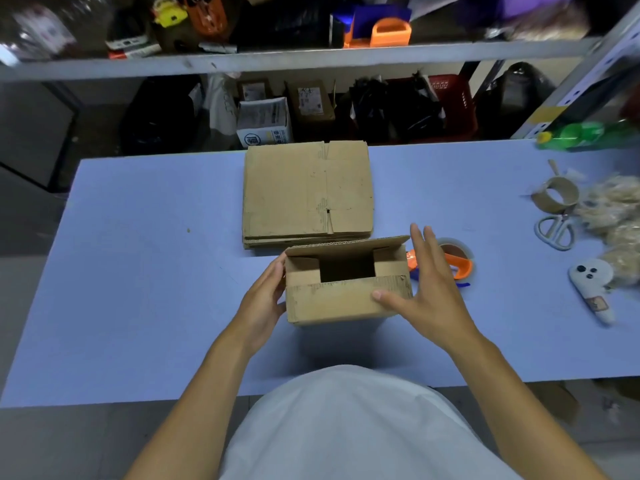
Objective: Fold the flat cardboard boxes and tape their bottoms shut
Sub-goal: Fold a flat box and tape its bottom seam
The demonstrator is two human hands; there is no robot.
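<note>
A: Where do we stand with the small brown cardboard box (346, 289) near the front of the pale blue worktop (138, 271)?

B: We have it opened up into shape, standing just near of the stack of flat brown cardboard boxes (308, 192). Its upturned end is only partly closed: the two short side flaps are tucked in, the near long flap is folded over, and the far long flap stands up, so a dark gap shows in the middle.

A: And our hands?

B: Our left hand (263, 296) holds the left side of the box, fingers curled against the wall. Our right hand (426, 289) is spread, fingers straight, thumb pressing on the near flap, with no grip closed on anything.

A: Any tape on yet?

B: None that we can see. The orange-handled tape dispenser with its roll of clear tape (453, 258) lies on the worktop just right of the box, partly behind our right hand.

A: So what is left?

B: By our judgement, the far flap wants folding down, then the seam taping. After that the whole flat stack waits, so we are early in the job.
</note>
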